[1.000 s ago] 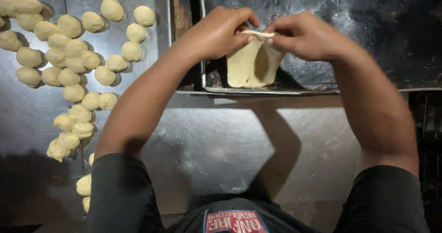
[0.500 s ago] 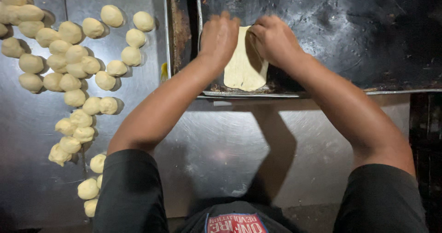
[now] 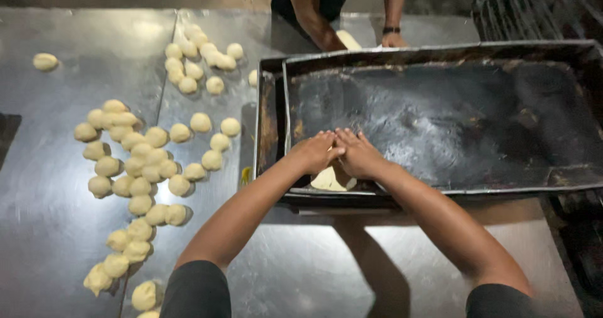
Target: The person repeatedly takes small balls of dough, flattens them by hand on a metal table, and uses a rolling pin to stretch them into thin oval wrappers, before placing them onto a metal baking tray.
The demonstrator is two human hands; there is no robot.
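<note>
Pale flattened dough piece (image 3: pixel 331 180) lies in the near-left corner of the dark greasy metal tray (image 3: pixel 440 114), pressed beneath both flat, spread-fingered hands, left hand (image 3: pixel 316 153) and right hand (image 3: pixel 358 156) touching side by side.

Left of my hands I see a loose spread of dough balls (image 3: pixel 143 167) on the steel table (image 3: pixel 75 230), trailing down toward my left elbow. A second cluster (image 3: pixel 198 57) lies farther out, up and left of my hands, and one ball (image 3: pixel 44 61) sits alone well off to the far left. Straight across from my hands, beyond the tray's far rim, a co-worker (image 3: pixel 314 10) leans in with a dark wristband (image 3: pixel 391 30), a pale dough piece (image 3: pixel 347 39) between their hands.
</note>
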